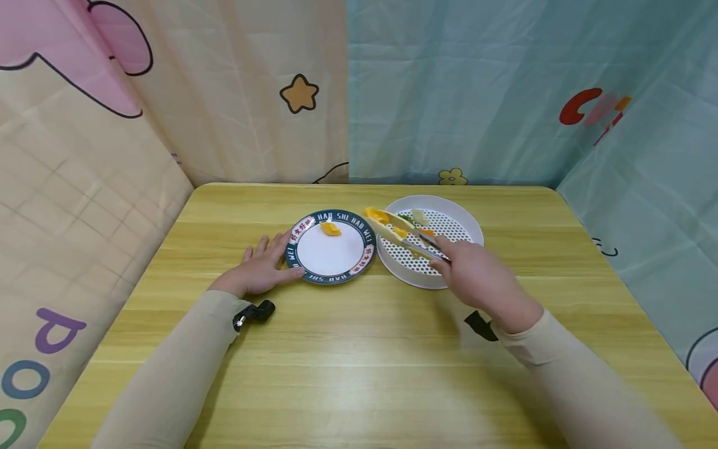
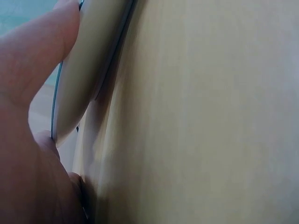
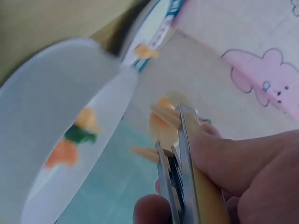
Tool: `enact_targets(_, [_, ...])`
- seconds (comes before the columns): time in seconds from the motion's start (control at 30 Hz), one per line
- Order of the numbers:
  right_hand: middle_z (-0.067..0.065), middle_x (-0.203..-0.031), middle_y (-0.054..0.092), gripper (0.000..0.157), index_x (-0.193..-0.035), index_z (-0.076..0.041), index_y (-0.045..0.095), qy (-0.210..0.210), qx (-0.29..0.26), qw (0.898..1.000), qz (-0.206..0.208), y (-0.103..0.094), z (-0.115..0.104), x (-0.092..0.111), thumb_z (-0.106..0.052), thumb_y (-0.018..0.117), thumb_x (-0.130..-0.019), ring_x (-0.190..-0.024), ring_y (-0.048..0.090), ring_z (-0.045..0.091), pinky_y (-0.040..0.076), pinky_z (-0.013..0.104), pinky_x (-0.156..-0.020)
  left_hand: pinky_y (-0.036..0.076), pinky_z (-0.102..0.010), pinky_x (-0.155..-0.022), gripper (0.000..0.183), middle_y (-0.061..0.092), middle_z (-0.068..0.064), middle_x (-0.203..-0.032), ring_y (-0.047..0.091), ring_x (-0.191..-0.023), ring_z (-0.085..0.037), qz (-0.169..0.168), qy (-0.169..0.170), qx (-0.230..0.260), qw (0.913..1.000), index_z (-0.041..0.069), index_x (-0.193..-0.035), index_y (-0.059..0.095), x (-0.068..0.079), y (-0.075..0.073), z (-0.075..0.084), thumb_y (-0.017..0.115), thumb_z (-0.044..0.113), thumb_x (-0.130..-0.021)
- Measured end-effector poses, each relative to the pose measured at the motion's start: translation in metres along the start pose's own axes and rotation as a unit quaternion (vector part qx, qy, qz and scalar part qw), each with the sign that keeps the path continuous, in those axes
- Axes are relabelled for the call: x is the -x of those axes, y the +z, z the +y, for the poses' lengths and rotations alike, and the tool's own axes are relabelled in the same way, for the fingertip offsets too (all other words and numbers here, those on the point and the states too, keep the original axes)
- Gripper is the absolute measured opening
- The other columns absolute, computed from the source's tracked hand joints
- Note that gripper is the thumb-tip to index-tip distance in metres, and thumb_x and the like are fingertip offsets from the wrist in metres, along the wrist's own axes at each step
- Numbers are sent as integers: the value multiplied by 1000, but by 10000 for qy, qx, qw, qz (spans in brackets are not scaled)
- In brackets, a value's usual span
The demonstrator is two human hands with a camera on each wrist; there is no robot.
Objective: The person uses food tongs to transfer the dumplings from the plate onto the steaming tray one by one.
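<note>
In the head view my left hand (image 1: 258, 268) lies against the left side of a round plate (image 1: 331, 255), fingers spread, thumb touching the rim. The left wrist view shows the plate's underside (image 2: 88, 60) beside the thumb. A yellow piece (image 1: 330, 229) of what looks like food lies on the white middle of this plate. My right hand (image 1: 477, 274) grips metal tongs (image 1: 417, 249) with pale yellow tips. Between those tips is another yellow-orange piece (image 1: 377, 215), above the gap between plate and strainer. Its exact kind cannot be told.
A white round strainer (image 1: 477, 231) with a perforated bottom stands right of the plate, close to it. Inside are several pieces: green, orange (image 3: 63, 154), yellow and pale. Both stand on a wooden table (image 1: 336, 349), with printed curtains (image 1: 449, 93) behind and beside it.
</note>
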State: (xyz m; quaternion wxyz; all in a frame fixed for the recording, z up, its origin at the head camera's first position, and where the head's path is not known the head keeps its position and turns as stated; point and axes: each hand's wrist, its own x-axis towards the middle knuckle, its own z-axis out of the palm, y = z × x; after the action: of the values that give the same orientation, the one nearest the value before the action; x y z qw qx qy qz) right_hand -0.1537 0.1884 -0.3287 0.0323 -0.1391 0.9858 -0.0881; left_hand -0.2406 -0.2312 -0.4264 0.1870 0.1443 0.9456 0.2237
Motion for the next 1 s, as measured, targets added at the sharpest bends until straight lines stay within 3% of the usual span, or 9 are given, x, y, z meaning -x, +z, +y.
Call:
enact_targets(0.1, [10, -90, 68, 44, -143, -6, 57, 51, 163, 9997, -179, -2, 20, 6, -32, 60, -108, -71, 58, 23, 47, 37, -61, -13, -73, -124, 112, -8, -15, -178, -17, -161, -49, 6, 2, -1, 10000, 28, -170, -12, 0, 0, 1, 50, 83, -93])
enact_targets(0.23, [4, -75, 61, 34, -129, -5, 61, -194, 401, 9988, -217, 0, 38, 10, -30, 64, -105, -65, 54, 20, 45, 36, -57, -14, -72, -124, 112, -7, -16, -178, -17, -161, -50, -4, -17, -17, 10000, 28, -170, -12, 0, -1, 1, 50, 83, -93])
enact_targets(0.6, [10, -92, 71, 32, -125, -7, 65, -380, 664, 9960, -472, -6, 51, 3, -30, 67, -103, -78, 67, 27, 56, 50, -69, -14, -72, -124, 112, -7, -17, -178, -17, -160, -51, -32, -74, -27, 10000, 28, -169, -13, 1, -1, 3, 50, 82, -94])
enact_targets(0.77, [14, -101, 74, 39, -132, -5, 64, -364, 729, 9947, -633, -7, 51, 0, -30, 67, -104, -86, 70, 29, 57, 53, -74, -13, -72, -125, 113, -7, -17, -178, -17, -161, -50, -2, -48, -85, 10000, 28, -169, -13, -1, -1, 1, 49, 84, -93])
enact_targets(1.0, [14, -100, 74, 38, -132, -5, 65, -444, 763, 9943, -601, -5, 50, -2, -30, 68, -103, -86, 70, 29, 58, 54, -76, -13, -72, -124, 113, -6, -16, -178, -16, -161, -50, 12, -32, -83, 10000, 28, -170, -12, -1, -1, 0, 49, 84, -92])
